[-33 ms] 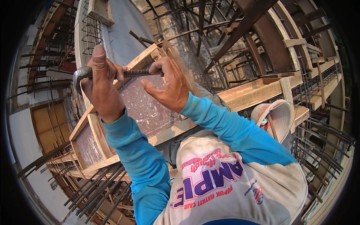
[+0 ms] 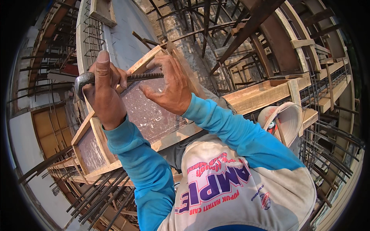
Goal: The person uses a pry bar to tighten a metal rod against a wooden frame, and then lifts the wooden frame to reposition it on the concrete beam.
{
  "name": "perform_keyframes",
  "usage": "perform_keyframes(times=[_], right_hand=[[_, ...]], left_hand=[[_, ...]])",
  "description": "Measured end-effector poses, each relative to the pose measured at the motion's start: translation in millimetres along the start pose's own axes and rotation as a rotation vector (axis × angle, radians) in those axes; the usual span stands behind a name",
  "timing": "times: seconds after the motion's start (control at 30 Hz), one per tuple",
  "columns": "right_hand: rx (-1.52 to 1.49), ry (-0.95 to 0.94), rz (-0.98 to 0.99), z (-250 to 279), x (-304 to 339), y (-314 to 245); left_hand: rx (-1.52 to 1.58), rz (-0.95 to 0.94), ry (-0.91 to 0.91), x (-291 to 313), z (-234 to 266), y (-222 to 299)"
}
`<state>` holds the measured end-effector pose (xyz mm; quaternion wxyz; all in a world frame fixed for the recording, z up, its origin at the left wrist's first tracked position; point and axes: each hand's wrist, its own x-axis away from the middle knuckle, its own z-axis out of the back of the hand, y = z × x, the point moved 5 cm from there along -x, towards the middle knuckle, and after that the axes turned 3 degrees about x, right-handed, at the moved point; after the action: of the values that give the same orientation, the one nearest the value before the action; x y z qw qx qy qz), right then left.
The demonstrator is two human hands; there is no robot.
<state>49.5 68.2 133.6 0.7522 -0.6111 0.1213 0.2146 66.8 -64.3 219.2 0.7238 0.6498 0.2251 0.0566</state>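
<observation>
The left hand (image 2: 105, 89) has its fingers wrapped around a ribbed metal rod (image 2: 144, 76) near its thick end; the other end lies between the parted fingers of the right hand (image 2: 172, 85), above a wood-edged brown panel (image 2: 150, 115).

Over there, the left hand (image 2: 107, 90) clasps a hammer (image 2: 80, 81) by its ribbed shaft (image 2: 144, 76) above timber formwork (image 2: 152, 111); the right hand (image 2: 175, 86) curls, unclosed, near the shaft's end.

The head-worn fisheye looks down past the shirt (image 2: 287, 196); close to left hand (image 2: 106, 90) and right hand (image 2: 171, 86).
</observation>
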Motion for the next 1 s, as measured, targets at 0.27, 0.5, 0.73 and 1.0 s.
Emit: perform_keyframes(times=[0.27,0.5,0.73,1.0], right_hand=[[-0.06,-0.473,0.067,-77.9,-13.2,-3.2],[0.186,-0.817,0.069,-97.7,-0.6,-5.2],[0.334,-0.995,0.185,-115.7,20.1,-10.9],[0.35,-1.146,0.375,-168.3,91.6,2.5]], left_hand=[[0.207,0.019,-0.296,13.9,40.6,-13.8],[0.377,-0.141,-0.243,35.2,59.5,-28.1],[0.419,-0.356,-0.23,63.2,80.2,-42.9],[0.386,0.034,0.486,162.3,149.7,-141.8]])
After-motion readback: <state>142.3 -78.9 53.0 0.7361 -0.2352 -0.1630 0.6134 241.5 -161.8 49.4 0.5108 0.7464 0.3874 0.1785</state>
